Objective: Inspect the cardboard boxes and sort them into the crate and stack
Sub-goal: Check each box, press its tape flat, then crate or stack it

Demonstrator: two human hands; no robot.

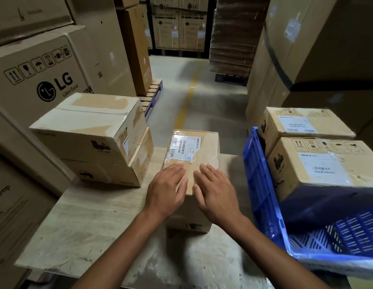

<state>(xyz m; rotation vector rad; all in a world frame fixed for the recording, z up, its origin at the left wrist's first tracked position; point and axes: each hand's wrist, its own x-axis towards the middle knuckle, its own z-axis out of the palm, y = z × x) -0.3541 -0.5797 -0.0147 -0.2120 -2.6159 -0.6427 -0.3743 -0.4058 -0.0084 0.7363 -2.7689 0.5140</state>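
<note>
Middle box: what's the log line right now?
step: inspect | left hand: flat on middle box | right hand: flat on middle box | blue crate: holds labelled box | left stack: two boxes

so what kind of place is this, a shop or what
Most likely a warehouse or stockroom: tall stacks of LG-branded cartons line a concrete aisle with a yellow floor line, a wooden pallet sits under one stack, and labelled boxes sit in a blue crate.

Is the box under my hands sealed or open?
Sealed: the middle box has its flaps flat under clear tape and a label.
</note>
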